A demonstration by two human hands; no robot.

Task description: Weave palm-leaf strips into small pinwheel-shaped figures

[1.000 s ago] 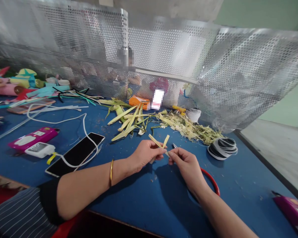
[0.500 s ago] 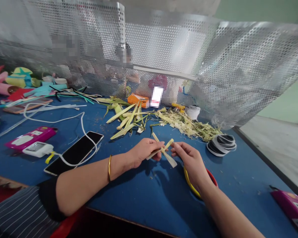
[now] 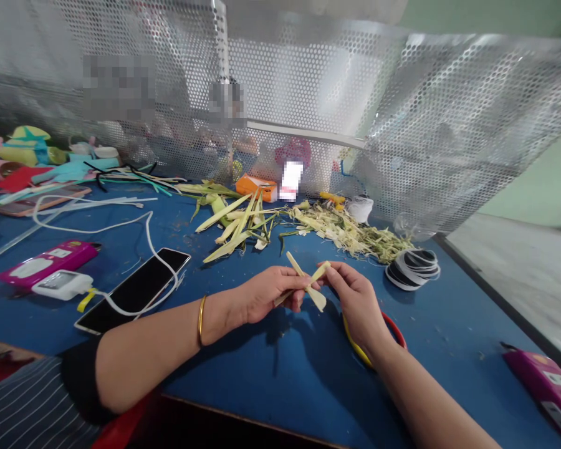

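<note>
Two pale yellow leaf strips (image 3: pixel 308 288) are crossed just above the blue table (image 3: pixel 280 368). My left hand (image 3: pixel 268 294) pinches them from the left, fingers closed on the crossing. My right hand (image 3: pixel 355 302) pinches the upper end of one strip from the right. A gold bangle sits on my left wrist. Under my right wrist lies a red and yellow ring-shaped tool (image 3: pixel 395 327), partly hidden.
Loose green-yellow leaves (image 3: pixel 236 221) and a heap of trimmings (image 3: pixel 355 236) lie beyond my hands. A coil of black-and-white tape (image 3: pixel 414 268) is at right. A phone (image 3: pixel 133 290) on a white cable, a pink case (image 3: pixel 47 262) and a perforated metal screen (image 3: pixel 308 112) surround the spot.
The strips went from a narrow V to a wide cross. Both hands shifted slightly, and the yellow part of the ring under my right wrist came into view.
</note>
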